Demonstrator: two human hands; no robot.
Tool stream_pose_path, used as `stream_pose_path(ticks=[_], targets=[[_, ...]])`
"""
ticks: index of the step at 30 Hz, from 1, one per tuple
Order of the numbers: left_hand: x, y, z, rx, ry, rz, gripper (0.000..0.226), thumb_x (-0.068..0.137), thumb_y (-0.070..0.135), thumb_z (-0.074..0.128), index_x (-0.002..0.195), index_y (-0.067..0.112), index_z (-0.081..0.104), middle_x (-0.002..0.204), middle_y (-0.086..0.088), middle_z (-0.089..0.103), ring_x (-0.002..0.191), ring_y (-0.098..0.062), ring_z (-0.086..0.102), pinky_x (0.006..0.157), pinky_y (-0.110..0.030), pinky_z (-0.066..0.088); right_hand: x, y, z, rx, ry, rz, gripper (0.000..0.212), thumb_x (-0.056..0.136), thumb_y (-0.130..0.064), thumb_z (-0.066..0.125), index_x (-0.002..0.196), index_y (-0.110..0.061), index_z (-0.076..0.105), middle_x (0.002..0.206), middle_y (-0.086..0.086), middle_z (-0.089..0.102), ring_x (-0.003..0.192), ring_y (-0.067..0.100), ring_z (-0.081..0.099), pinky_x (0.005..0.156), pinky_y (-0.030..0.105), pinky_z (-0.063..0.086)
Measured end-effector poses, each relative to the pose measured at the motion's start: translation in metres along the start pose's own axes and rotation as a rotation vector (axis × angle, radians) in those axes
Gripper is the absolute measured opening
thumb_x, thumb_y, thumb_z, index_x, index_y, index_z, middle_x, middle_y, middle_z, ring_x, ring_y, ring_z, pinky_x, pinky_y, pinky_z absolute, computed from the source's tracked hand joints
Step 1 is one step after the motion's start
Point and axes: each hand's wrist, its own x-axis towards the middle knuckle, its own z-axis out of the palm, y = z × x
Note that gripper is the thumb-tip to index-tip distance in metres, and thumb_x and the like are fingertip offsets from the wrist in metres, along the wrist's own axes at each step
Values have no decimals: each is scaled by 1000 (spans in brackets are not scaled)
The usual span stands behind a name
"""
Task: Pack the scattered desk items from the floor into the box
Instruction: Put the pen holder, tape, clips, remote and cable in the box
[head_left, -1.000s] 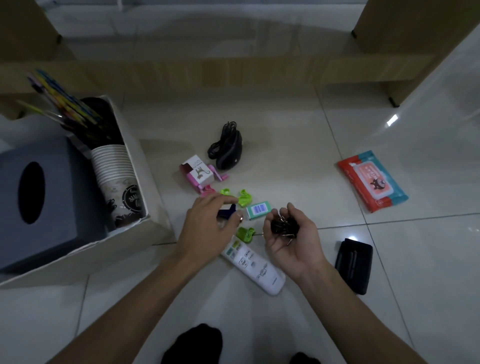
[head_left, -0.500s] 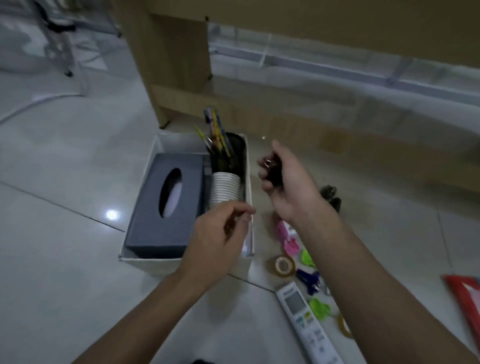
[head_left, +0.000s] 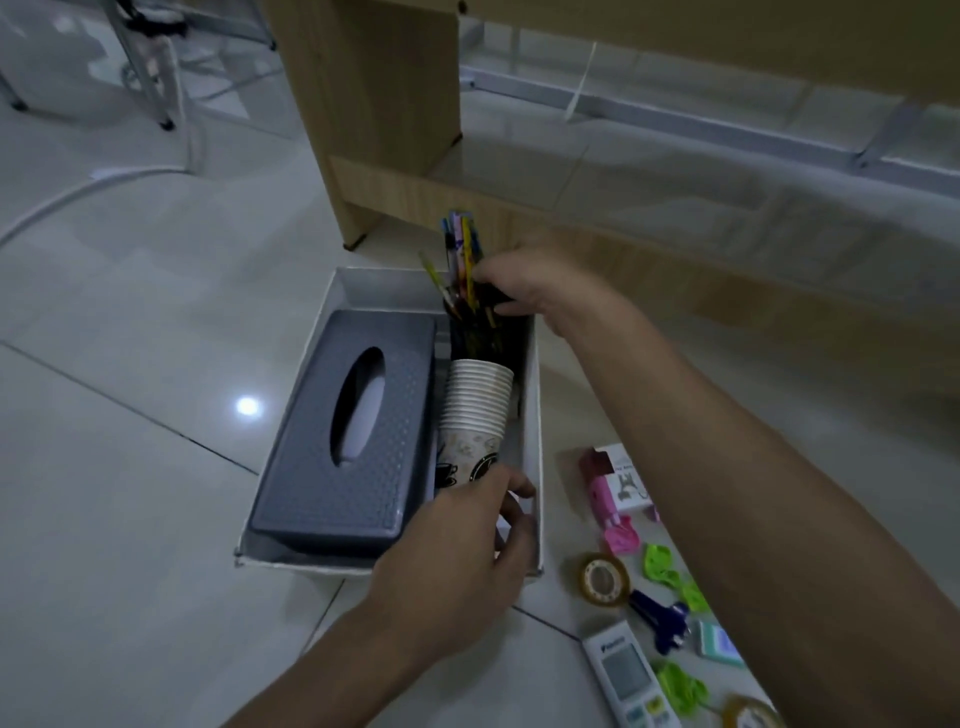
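White box (head_left: 384, 287), set on floor tiles: grey tissue box (head_left: 311, 441) is packed at left, paper cup stack (head_left: 475, 405) and pen holder (head_left: 483, 340) at right. Left hand (head_left: 457, 551) is curled inside the near right corner; what it holds cannot be told. Right hand (head_left: 540, 286) is curled over the pen holder; its grasp cannot be told. Tape roll (head_left: 602, 579) and remote control (head_left: 626, 675) are seen on the floor right of the box.

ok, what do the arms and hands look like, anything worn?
Two bare human arms. The left hand and right hand are ungloved; no ring, watch or band shows. The forearms are uncovered up to the frame edge, so no sleeve is in view.
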Motion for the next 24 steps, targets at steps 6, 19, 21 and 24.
stream_pose_path(ticks=[6, 19, 21, 24], targets=[[-1, 2, -2, 2, -10, -5, 18, 95, 36, 50, 111, 42, 50, 83, 26, 64, 75, 9, 63, 64, -21, 53, -12, -7, 0, -143, 50, -129, 19, 82, -19, 61, 98, -7, 63, 99, 13, 64, 99, 32, 67, 81, 41, 60], [-9, 13, 4, -30, 243, 204, 17, 96, 19, 60, 111, 21, 65, 89, 14, 64, 76, 1, 59, 70, -19, 49, -120, 97, -60, 258, 174, -163, 14, 94, -19, 62, 85, -26, 70, 87, -1, 74, 72, 13, 73, 70, 33, 61], [-12, 23, 9, -19, 299, 307, 13, 94, 13, 61, 105, 16, 68, 88, 17, 60, 77, 7, 54, 72, -12, 43, -145, 135, -65, 274, 209, -93, 16, 94, -17, 62, 85, -26, 72, 85, -3, 75, 70, 11, 71, 69, 33, 60], [-18, 45, 32, -60, 226, 472, 12, 93, 12, 61, 102, 16, 68, 90, 23, 54, 73, 8, 50, 69, -8, 37, -185, 194, -67, 126, 273, -29, 16, 92, -13, 65, 89, -27, 73, 83, -10, 73, 70, 6, 67, 65, 20, 54]])
